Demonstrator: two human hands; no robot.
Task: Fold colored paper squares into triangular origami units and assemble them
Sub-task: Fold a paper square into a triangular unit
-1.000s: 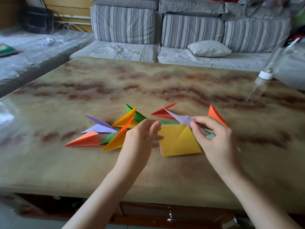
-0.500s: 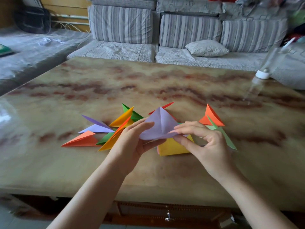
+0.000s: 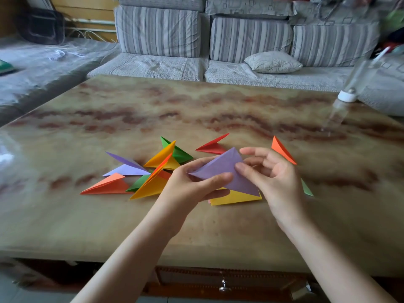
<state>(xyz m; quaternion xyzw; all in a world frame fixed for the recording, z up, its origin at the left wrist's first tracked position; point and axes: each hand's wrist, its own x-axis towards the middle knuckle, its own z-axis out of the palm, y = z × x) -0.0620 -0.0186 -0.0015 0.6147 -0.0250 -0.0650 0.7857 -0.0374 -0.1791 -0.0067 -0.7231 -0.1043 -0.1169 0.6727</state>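
Observation:
A purple paper sheet [image 3: 227,169] is held just above the marble table [image 3: 196,110]. My left hand [image 3: 190,189] pinches its left corner between thumb and fingers. My right hand [image 3: 271,176] pinches its right side with the thumb, the other fingers spread. Beneath it lies a stack of flat squares with a yellow sheet [image 3: 236,197] on top. To the left sits a pile of folded triangular units: purple [image 3: 127,167], orange [image 3: 105,185], yellow [image 3: 162,159], green [image 3: 178,152]. A red unit [image 3: 213,146] and an orange unit [image 3: 282,149] lie further back.
A green folded piece [image 3: 307,189] pokes out behind my right hand. A clear bottle with a white cap [image 3: 347,96] stands at the table's far right. Striped sofa cushions [image 3: 249,38] and a pillow [image 3: 273,62] lie beyond the table. A drawer knob [image 3: 224,285] sits below the front edge.
My right hand picked up a folded purple piece, my left hand joined it, and the paper has opened out into a wider sheet held between both hands.

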